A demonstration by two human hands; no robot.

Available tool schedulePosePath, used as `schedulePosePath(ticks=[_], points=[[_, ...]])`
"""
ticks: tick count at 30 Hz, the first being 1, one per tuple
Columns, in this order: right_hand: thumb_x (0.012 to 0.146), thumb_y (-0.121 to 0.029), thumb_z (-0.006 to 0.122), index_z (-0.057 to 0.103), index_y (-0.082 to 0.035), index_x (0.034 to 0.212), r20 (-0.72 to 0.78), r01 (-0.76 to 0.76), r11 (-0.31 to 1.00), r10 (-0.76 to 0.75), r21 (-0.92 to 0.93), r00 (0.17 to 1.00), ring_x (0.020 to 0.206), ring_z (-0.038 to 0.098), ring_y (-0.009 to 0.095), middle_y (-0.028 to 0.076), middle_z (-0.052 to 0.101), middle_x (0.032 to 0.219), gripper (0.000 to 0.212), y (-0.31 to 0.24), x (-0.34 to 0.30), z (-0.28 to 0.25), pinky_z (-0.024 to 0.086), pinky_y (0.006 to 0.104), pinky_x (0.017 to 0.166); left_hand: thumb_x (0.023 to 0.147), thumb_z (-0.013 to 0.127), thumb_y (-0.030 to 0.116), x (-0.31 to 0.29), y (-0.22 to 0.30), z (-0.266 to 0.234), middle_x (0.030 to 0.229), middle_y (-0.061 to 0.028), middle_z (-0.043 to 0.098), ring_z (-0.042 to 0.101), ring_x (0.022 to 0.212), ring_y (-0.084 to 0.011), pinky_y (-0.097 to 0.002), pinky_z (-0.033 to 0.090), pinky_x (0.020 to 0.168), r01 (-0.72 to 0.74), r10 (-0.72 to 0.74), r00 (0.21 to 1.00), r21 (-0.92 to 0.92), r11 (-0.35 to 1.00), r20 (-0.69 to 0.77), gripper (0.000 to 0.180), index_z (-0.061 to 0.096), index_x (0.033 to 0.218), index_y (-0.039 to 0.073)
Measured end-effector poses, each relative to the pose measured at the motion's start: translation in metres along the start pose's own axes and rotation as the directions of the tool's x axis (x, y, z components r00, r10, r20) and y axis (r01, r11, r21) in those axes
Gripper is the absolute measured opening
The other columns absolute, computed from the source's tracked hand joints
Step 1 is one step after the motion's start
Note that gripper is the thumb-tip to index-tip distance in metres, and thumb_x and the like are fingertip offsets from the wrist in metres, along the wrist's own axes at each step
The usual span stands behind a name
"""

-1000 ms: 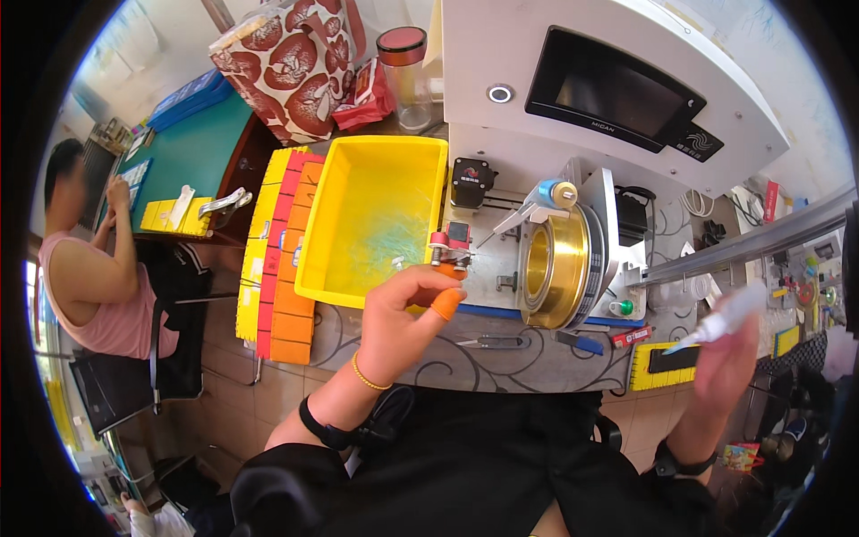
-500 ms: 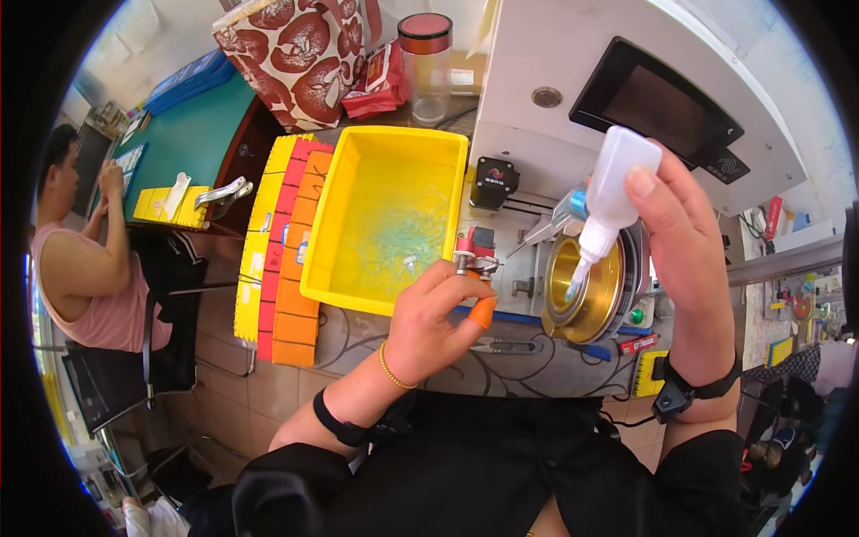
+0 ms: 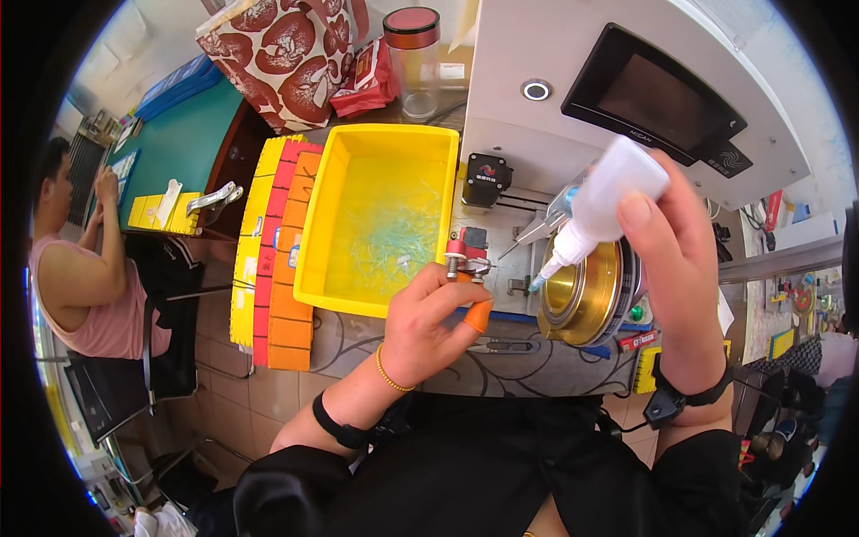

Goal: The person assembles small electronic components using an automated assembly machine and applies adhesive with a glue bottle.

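My right hand (image 3: 671, 224) is closed around a white squeeze bottle (image 3: 617, 188), tilted with its nozzle down to the left. The bluish nozzle tip is at the left edge of a gold-coloured metal wheel (image 3: 564, 300); whether it touches cannot be made out. My left hand (image 3: 425, 322) is closed at a small red-and-metal clamp fixture (image 3: 468, 242), fingers curled against its lower metal parts. An orange finger cot (image 3: 479, 315) covers one fingertip. Exactly how the fingers grip the fixture is partly hidden.
A yellow bin (image 3: 309, 242) with thin pale-green strands stands left of the machine (image 3: 501, 67), which carries a dark screen (image 3: 649, 89) and a black motor (image 3: 486, 179). Beside the bin lie orange (image 3: 293, 304), red and yellow strips. Tweezers (image 3: 501, 346) lie in front. Another person (image 3: 89, 277) sits at left.
My right hand has brought the bottle's nozzle left, from the wheel's face to its left edge. The machine's round button now shows a bright ring. The left hand has barely moved.
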State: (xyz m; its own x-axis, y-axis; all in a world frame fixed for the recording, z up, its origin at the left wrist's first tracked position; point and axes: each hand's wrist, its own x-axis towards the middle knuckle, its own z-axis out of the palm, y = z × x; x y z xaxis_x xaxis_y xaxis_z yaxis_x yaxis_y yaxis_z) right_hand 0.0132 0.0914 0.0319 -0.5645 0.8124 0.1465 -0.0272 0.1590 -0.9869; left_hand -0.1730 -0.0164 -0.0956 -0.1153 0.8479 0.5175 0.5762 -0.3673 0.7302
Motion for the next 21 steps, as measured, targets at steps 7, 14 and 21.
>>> schedulePosePath(ticks=[7,14,21], points=[[0.086,-0.019,0.068,0.055,0.005,0.111,0.041,0.405,0.728,-0.462,-0.553,0.886,0.092,0.064,0.02,0.011,0.064,0.099,0.037,0.025,-0.031,0.0,0.028,0.0585,0.11,0.071,0.076,0.004,0.002,0.001,0.003,0.076,-0.0071,0.057,0.057,0.065,-0.0224,-0.0306,0.047,0.056,-0.034,0.034,0.999,-0.003,0.999,-0.012,0.02,0.069,0.088,0.011],[0.084,-0.018,0.07,0.056,0.003,0.108,0.092,0.468,0.571,-0.563,-0.674,0.821,0.084,0.066,0.024,0.011,0.065,0.095,0.035,0.029,-0.024,0.005,0.034,0.0565,0.107,0.07,0.076,0.004,0.0,-0.002,0.002,0.076,-0.0072,0.057,0.057,0.065,-0.0221,-0.0307,0.047,0.056,-0.025,0.025,1.0,0.003,1.0,-0.009,0.021,0.069,0.089,0.011],[0.084,-0.019,0.071,0.056,0.003,0.107,0.083,0.452,0.545,-0.57,-0.706,0.817,0.083,0.066,0.025,0.011,0.066,0.093,0.035,0.029,-0.023,0.008,0.036,0.0561,0.106,0.069,0.077,0.004,0.001,-0.002,0.002,0.076,-0.0068,0.056,0.057,0.065,-0.0222,-0.0306,0.047,0.055,-0.037,0.037,0.999,0.006,0.999,-0.012,0.022,0.068,0.088,0.011]])
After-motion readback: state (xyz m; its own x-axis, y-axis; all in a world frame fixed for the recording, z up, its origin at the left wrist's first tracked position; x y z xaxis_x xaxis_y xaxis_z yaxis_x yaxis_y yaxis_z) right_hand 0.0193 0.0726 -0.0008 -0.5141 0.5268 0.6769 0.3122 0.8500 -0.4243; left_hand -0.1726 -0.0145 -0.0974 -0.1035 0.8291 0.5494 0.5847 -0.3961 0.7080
